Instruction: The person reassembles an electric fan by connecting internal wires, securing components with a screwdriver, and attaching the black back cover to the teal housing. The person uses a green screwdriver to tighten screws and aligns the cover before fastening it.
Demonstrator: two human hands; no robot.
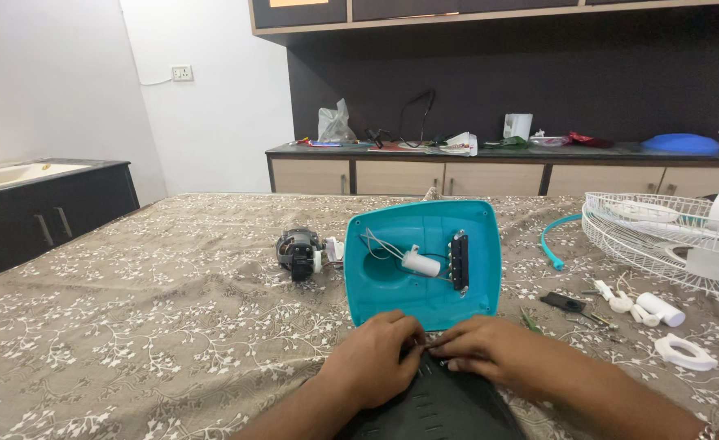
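Observation:
A turquoise plastic fan base cover [425, 261] lies upside down on the patterned cloth, with a white capacitor [420, 262], wires and a black switch block [459, 261] inside. My left hand [376, 357] and my right hand [490, 350] meet at its near edge, fingertips pinched together over a small part too small to make out. Both hands rest on a dark ribbed object [437, 403] at the bottom of the view. A grey fan motor [298, 251] sits to the left of the cover.
A white wire fan grille [661, 236] and a turquoise ring piece [551, 240] lie at the right. White plastic knobs [648, 308], a white bracket [685, 352] and a small black tool [563, 302] are scattered nearby. A cluttered counter [498, 151] runs along the back wall.

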